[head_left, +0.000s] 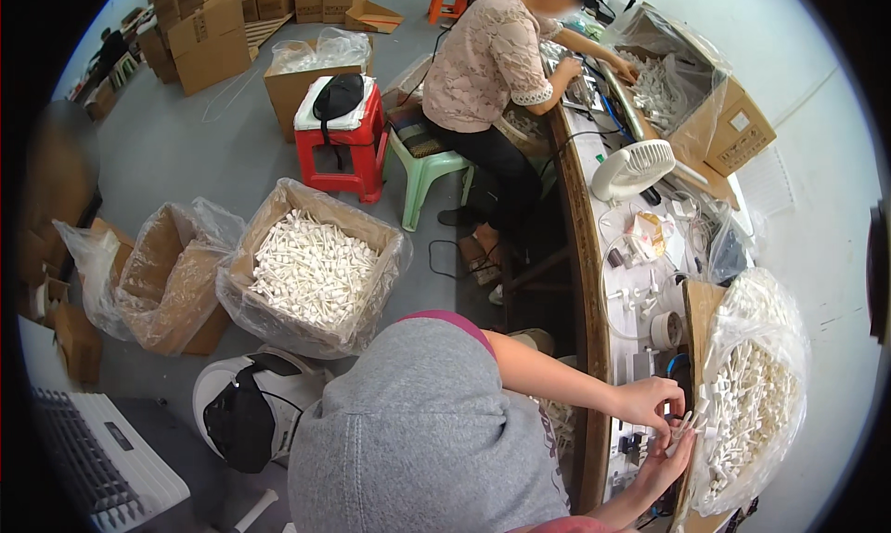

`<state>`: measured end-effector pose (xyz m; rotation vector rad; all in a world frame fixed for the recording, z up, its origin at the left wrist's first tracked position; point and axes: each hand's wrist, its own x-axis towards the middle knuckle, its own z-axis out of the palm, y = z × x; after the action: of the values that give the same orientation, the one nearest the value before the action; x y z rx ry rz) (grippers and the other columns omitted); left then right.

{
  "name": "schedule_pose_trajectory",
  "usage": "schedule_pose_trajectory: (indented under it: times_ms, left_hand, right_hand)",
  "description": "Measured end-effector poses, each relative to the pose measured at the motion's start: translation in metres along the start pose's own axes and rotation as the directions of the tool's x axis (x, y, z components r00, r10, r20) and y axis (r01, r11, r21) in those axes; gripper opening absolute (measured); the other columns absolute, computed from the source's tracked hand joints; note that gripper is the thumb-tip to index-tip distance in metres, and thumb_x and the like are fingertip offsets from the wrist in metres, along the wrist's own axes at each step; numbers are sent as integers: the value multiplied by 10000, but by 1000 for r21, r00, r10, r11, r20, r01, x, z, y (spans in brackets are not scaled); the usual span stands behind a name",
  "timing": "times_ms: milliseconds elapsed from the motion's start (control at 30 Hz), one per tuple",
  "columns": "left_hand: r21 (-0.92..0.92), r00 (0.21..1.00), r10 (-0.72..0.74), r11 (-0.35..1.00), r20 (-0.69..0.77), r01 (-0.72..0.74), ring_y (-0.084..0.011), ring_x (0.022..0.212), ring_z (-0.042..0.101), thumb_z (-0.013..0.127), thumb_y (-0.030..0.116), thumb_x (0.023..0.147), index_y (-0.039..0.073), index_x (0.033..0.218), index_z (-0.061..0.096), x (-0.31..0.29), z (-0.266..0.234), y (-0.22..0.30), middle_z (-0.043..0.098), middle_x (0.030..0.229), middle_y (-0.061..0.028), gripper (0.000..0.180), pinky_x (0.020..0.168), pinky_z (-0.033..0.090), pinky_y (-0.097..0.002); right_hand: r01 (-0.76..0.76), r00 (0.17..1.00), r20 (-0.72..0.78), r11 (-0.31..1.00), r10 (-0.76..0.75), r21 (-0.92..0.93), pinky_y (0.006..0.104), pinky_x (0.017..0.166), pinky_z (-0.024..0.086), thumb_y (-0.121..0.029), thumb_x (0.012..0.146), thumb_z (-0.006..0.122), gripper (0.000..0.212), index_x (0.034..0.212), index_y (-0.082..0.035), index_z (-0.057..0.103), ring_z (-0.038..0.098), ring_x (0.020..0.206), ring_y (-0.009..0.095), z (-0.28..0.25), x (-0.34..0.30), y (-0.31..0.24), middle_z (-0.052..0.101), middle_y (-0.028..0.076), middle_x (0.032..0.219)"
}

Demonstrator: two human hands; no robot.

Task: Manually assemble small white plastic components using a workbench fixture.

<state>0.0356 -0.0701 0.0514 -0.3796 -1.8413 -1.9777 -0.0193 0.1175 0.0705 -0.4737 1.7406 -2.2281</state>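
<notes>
My left hand (650, 401) is the upper one in the picture, its fingers curled in a pinch over the workbench. Just below it, my right hand (665, 463) grips small white plastic parts (685, 427) with prongs or thin stems. The fingertips of both hands nearly meet at these parts; whether the left hand has one of its own is hidden. Right beside both hands stands a plastic-lined carton (754, 403) heaped with similar white pieces. Under the hands, small dark and metallic fixtures (635, 445) sit on the bench, partly covered.
Farther along the workbench (587, 245) are a white fan (633, 168), a tape roll (665, 330) and loose white parts. A co-worker (492, 60) sits beyond, handling pieces near another carton (738, 129). On the floor are a full carton (316, 269) and a red stool (342, 153).
</notes>
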Motion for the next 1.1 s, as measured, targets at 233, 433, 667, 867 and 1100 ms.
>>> schedule_pose_trajectory:
  times_ms: [233,433,667,867,1100]
  left_hand:
    - [-20,991,106,994,83,-105,-176,780,699,780,166,765,-7,1081,623,3,18,-25,642,1011,-115,393,685,567,-289]
    - [-367,852,-433,772,295,520,-162,710,704,774,314,854,-52,1153,619,20,12,-7,707,899,-110,498,543,570,-277]
    - [-362,677,-364,635,639,683,-196,834,706,708,248,919,-27,1089,667,25,5,-16,713,1014,-139,326,681,606,-311]
    - [-312,642,-411,625,647,715,-138,906,677,692,232,933,1,1228,649,16,5,-12,706,1048,-88,377,738,595,-282]
    - [-196,536,-402,635,742,748,-116,786,633,721,122,875,-20,1148,686,34,-8,-7,662,975,-71,310,663,540,-242]
  right_hand:
    - [-17,961,-275,1000,20,13,200,655,496,-195,1026,536,243,1178,-7,568,596,807,84,16,-20,5,627,55,986]
    - [-71,960,-277,990,34,-124,183,543,337,-200,1001,579,202,1149,-64,574,444,637,39,6,-38,9,559,-10,860]
    - [-20,970,-241,980,-28,-197,179,521,284,-190,1009,557,167,1107,-55,567,399,608,24,-13,-65,12,533,-18,837]
    - [-93,968,-238,993,74,-72,189,549,299,-188,1009,558,208,1136,-26,591,408,653,26,-22,-70,14,548,-20,867]
    - [-158,982,-75,969,174,189,199,542,310,-210,1011,550,292,1132,52,590,406,614,39,-35,-82,8,582,36,894]
